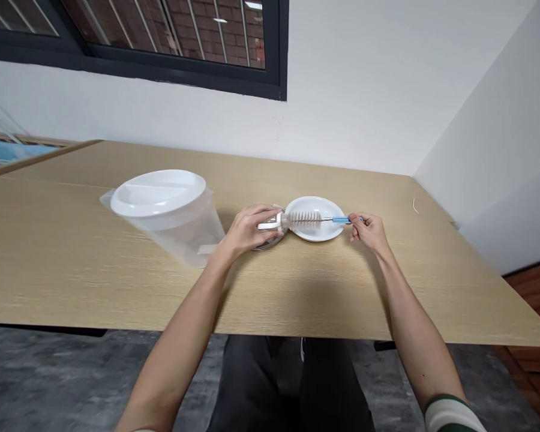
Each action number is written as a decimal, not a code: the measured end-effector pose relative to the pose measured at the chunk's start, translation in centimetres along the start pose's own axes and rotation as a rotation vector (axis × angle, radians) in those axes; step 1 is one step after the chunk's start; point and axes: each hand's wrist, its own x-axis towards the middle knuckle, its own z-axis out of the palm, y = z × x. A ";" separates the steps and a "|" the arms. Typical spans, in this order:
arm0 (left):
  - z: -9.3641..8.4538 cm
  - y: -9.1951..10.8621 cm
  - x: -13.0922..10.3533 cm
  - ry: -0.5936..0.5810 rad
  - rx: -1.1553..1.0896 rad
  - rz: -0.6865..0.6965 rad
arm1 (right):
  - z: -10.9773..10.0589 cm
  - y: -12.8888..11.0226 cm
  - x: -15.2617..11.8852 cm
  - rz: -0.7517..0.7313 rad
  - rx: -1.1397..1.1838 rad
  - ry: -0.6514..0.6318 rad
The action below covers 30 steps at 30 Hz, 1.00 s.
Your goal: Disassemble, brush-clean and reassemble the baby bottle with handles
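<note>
My left hand [252, 229] is closed around a small clear bottle with a white collar [276, 222], its mouth facing right. Most of the bottle is hidden by my fingers. My right hand [368, 231] pinches the blue handle of a bottle brush [306, 220]. The brush lies level, its pale bristles pointing left with their tip at the bottle's mouth; I cannot tell how far in it reaches. Below the brush sits a white oval bowl [314, 236]. A round metal-rimmed thing [265, 245] shows partly under my left hand.
A tall translucent pitcher [180, 231] with a white lid stands left of my left hand. A thin pale strip [414, 206] lies at the right on the wooden table [270, 300]. A white wall [351, 90] and a dark-framed window [276, 48] rise behind the table.
</note>
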 end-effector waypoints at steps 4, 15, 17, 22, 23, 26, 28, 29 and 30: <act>-0.2 0.0 0.0 0.006 -0.013 -0.013 | -0.1 0.0 0.0 -0.039 0.017 0.001; -1.4 0.1 0.1 -0.040 -0.045 -0.183 | -0.8 1.0 0.6 -0.181 0.028 0.032; -1.5 0.0 0.0 -0.046 -0.034 -0.193 | -0.8 1.0 0.7 -0.199 0.021 0.047; -1.4 -0.1 0.0 -0.046 -0.014 -0.181 | -0.7 0.8 0.5 -0.134 0.041 0.012; -1.3 -0.1 0.0 -0.043 -0.016 -0.172 | -0.6 0.7 0.5 -0.115 0.047 0.001; -1.0 0.1 0.0 -0.035 -0.040 -0.138 | -0.7 0.5 0.3 -0.086 0.053 -0.012; -0.8 0.1 0.0 -0.037 -0.043 -0.120 | -0.7 0.5 0.3 -0.073 0.056 0.001; -0.7 0.1 0.0 -0.039 -0.034 -0.114 | -0.7 0.5 0.3 -0.064 0.061 0.006; -0.7 0.0 0.0 -0.040 -0.021 -0.111 | -0.6 0.6 0.3 -0.054 0.068 0.008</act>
